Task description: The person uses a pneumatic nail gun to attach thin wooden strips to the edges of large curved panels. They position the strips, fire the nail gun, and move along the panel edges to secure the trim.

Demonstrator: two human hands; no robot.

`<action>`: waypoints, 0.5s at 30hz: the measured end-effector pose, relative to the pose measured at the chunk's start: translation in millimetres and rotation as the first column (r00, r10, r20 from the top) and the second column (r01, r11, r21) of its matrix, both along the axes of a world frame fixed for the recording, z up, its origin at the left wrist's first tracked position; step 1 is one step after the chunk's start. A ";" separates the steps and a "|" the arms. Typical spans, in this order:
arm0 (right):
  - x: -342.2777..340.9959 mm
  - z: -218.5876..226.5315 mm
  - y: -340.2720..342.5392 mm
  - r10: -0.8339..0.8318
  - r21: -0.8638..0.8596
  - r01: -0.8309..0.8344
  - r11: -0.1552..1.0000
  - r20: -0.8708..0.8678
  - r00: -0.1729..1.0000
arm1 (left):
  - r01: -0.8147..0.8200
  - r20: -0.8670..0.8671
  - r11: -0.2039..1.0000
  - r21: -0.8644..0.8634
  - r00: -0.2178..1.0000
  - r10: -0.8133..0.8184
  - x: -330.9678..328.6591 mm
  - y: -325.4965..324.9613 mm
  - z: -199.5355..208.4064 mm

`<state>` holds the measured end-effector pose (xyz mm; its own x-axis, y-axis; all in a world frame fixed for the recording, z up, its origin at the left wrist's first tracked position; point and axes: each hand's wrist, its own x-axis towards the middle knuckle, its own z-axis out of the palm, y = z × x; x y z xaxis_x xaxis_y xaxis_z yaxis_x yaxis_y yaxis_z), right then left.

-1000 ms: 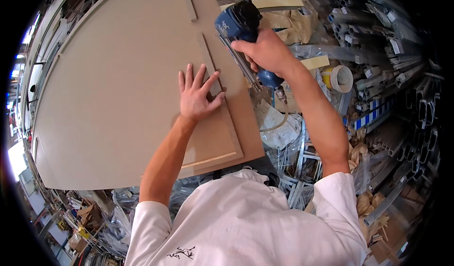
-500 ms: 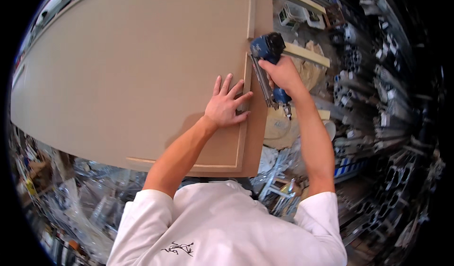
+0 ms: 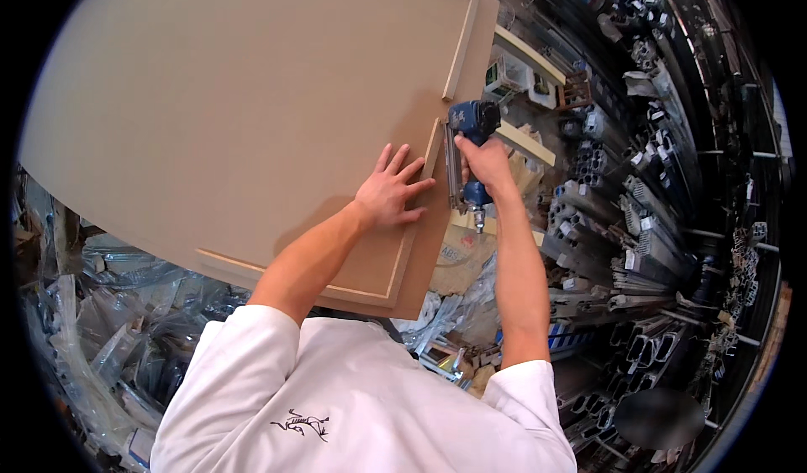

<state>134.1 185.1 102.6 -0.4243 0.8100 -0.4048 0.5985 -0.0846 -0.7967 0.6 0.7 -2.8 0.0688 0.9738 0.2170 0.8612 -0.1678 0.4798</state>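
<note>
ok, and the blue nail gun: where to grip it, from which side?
Probably the handle, from the right: it's the narrow section between the bulky head and metal fitting, and the long magazine runs along its left. The right hand grips there.

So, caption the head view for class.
Left hand spread over a wooden strip on a panel; right hand grips a blue nail gun.
</note>
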 end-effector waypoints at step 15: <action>28.0 -1.7 -30.8 -0.022 -0.061 0.023 0.998 0.022 1.000 | -0.444 -0.107 0.893 0.071 0.887 0.450 -92.0 -115.9 -17.2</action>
<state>162.1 154.3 100.8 -0.3973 0.7925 -0.4626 0.6125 -0.1463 -0.7768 -91.4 -115.2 -20.1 -0.3441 0.8973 0.2766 0.8993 0.2302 0.3719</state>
